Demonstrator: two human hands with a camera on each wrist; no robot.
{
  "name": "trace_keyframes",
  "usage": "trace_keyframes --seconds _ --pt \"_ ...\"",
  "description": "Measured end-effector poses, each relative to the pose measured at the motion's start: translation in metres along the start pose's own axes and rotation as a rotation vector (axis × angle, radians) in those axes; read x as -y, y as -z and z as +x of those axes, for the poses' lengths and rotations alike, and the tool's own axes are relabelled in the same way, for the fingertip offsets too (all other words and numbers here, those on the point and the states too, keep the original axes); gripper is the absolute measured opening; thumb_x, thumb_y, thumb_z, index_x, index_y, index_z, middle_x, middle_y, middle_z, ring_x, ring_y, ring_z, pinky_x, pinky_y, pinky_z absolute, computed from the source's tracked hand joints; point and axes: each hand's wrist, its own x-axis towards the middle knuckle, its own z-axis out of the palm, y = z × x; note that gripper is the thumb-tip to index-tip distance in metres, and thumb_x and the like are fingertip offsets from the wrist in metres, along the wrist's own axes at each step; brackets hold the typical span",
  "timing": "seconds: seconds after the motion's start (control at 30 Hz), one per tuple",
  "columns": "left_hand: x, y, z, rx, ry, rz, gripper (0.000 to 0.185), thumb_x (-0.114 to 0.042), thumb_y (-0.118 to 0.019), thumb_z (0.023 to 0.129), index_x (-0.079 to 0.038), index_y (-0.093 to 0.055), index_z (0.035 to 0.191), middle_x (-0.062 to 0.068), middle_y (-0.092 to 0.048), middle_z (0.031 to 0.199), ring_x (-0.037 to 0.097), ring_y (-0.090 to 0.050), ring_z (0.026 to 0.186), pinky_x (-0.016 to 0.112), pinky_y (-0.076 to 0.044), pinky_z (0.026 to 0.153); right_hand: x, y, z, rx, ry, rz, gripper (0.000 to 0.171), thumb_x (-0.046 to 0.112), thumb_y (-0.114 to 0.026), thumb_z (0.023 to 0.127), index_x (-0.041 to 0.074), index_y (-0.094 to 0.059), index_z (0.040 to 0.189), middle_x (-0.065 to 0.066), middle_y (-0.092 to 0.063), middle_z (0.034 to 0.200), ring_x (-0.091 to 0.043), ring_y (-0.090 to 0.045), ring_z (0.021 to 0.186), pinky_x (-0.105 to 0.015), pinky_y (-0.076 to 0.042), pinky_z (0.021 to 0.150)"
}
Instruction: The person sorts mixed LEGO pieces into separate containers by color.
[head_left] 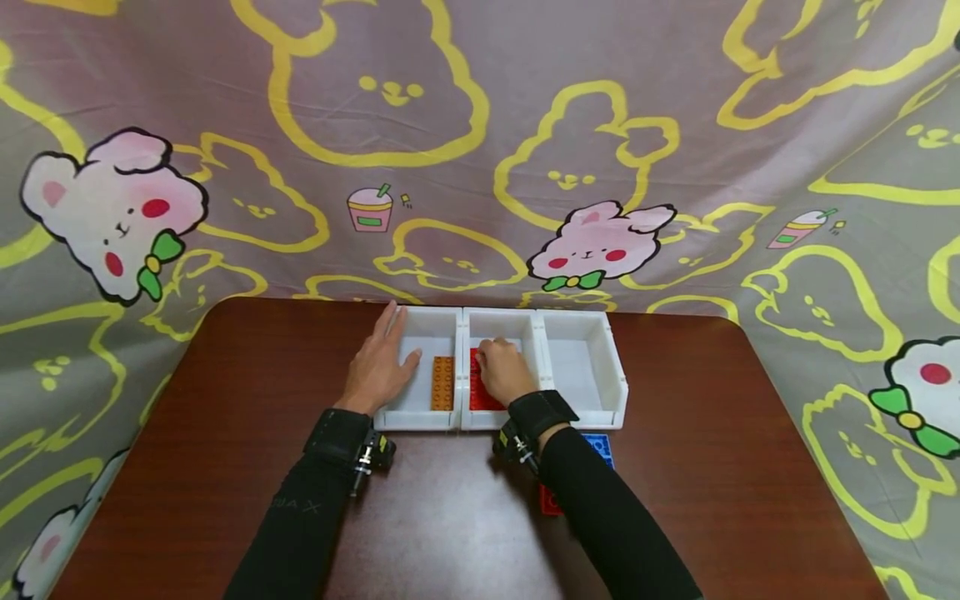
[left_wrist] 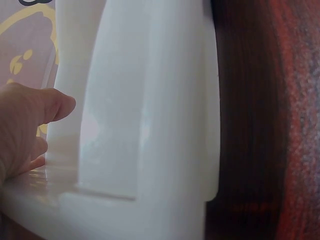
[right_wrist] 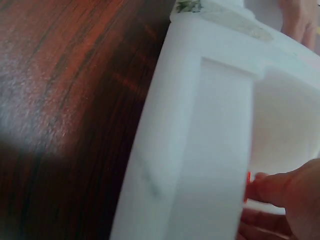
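Note:
Three white bins stand joined in a row, the left bin (head_left: 417, 422), the middle bin (head_left: 483, 420) and the right bin (head_left: 588, 419). My left hand (head_left: 377, 364) rests over the left bin's outer side wall, fingers extended and thumb reaching inside. An orange building brick (head_left: 442, 383) lies in that bin against the divider. Inside the middle bin my right hand (head_left: 507, 372) pinches a red building brick (head_left: 482, 395) at its far end, thumb and fingers curled. In the right wrist view the front wall hides most of this red brick (right_wrist: 247, 186).
On the brown table (head_left: 442, 517), a blue brick (head_left: 602, 446) and another red brick (head_left: 550, 500) lie in front of the bins, partly covered by the right sleeve (head_left: 600, 508). A patterned cloth (head_left: 442, 108) hangs behind the table.

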Motion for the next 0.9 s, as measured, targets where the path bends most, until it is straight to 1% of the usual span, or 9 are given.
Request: trace_keyframes --seconds 0.2,0.27,0.4,0.47,0.6,0.67,0.73,0.83,0.9 --pt "0.000 0.000 0.000 0.001 0.001 -0.005 0.076 -0.028 -0.059 0.097 -0.011 -0.016 0.157 0.006 -0.005 0.163 0.044 -0.040 0.128 0.060 -0.039 0.095 0.002 0.019 -0.014 0.031 0.074 0.022 0.009 -0.002 -0.062 0.090 0.001 -0.068 0.084 -0.012 -0.060 0.080 -0.030 -0.064 0.077 -0.039 -0.053 0.067" --pt "0.000 0.000 0.001 0.000 -0.001 -0.004 0.076 -0.029 -0.059 0.097 -0.011 -0.016 0.157 0.006 -0.006 0.162 0.044 -0.041 0.128 0.060 -0.040 0.094 0.002 0.025 -0.022 0.070 0.161 0.031 0.009 -0.003 -0.063 0.089 0.000 -0.072 0.090 -0.013 -0.064 0.087 -0.029 -0.065 0.082 -0.038 -0.054 0.071" --pt "0.001 0.000 0.000 -0.003 -0.011 0.003 0.075 -0.028 -0.058 0.097 -0.010 -0.016 0.157 0.006 -0.006 0.162 0.045 -0.042 0.125 0.060 -0.041 0.090 0.000 0.032 -0.037 0.180 0.390 0.022 0.015 -0.001 -0.064 0.089 0.000 -0.075 0.098 -0.016 -0.068 0.105 -0.031 -0.065 0.095 -0.039 -0.053 0.084" --pt "0.001 0.001 0.000 -0.004 -0.015 0.002 0.075 -0.029 -0.058 0.097 -0.009 -0.016 0.157 0.007 -0.006 0.162 0.046 -0.042 0.125 0.061 -0.041 0.090 -0.003 0.033 -0.043 0.218 0.453 0.013 0.018 0.000 -0.063 0.089 0.000 -0.075 0.102 -0.017 -0.067 0.113 -0.032 -0.064 0.102 -0.039 -0.051 0.089" --pt "0.001 0.001 -0.001 0.000 -0.017 -0.013 0.075 -0.029 -0.058 0.098 -0.009 -0.015 0.157 0.007 -0.005 0.163 0.046 -0.040 0.127 0.061 -0.041 0.090 -0.009 0.034 -0.048 0.248 0.451 0.022 0.021 0.001 -0.063 0.090 -0.002 -0.073 0.108 -0.017 -0.066 0.117 -0.030 -0.063 0.109 -0.038 -0.049 0.093" --pt "0.001 0.001 -0.001 0.002 -0.016 -0.015 0.075 -0.029 -0.058 0.098 -0.010 -0.015 0.157 0.006 -0.004 0.163 0.045 -0.039 0.129 0.061 -0.040 0.092 -0.011 0.035 -0.049 0.246 0.454 0.028 0.020 0.000 -0.063 0.088 -0.003 -0.074 0.104 -0.017 -0.067 0.115 -0.029 -0.064 0.107 -0.038 -0.049 0.092" --pt "0.001 0.000 -0.001 0.003 -0.011 -0.013 0.076 -0.030 -0.058 0.098 -0.011 -0.015 0.157 0.005 -0.004 0.163 0.044 -0.039 0.129 0.061 -0.040 0.093 -0.014 0.037 -0.049 0.225 0.480 0.001 0.016 0.001 -0.063 0.085 -0.002 -0.076 0.094 -0.016 -0.069 0.110 -0.027 -0.066 0.102 -0.036 -0.051 0.088" --pt "0.000 0.001 -0.001 0.000 -0.014 -0.006 0.076 -0.029 -0.058 0.098 -0.010 -0.015 0.157 0.005 -0.004 0.163 0.044 -0.039 0.130 0.061 -0.039 0.094 -0.017 0.040 -0.050 0.166 0.519 -0.080 0.011 0.003 -0.064 0.079 0.005 -0.073 0.074 -0.009 -0.072 0.091 -0.022 -0.069 0.084 -0.035 -0.053 0.079" --pt "-0.001 0.001 -0.001 -0.002 -0.015 -0.003 0.076 -0.030 -0.058 0.097 -0.010 -0.015 0.157 0.005 -0.003 0.163 0.044 -0.039 0.130 0.060 -0.039 0.094 -0.018 0.043 -0.051 0.136 0.522 -0.138 0.013 0.006 -0.065 0.077 0.010 -0.068 0.065 -0.003 -0.069 0.077 -0.020 -0.067 0.072 -0.037 -0.052 0.075"
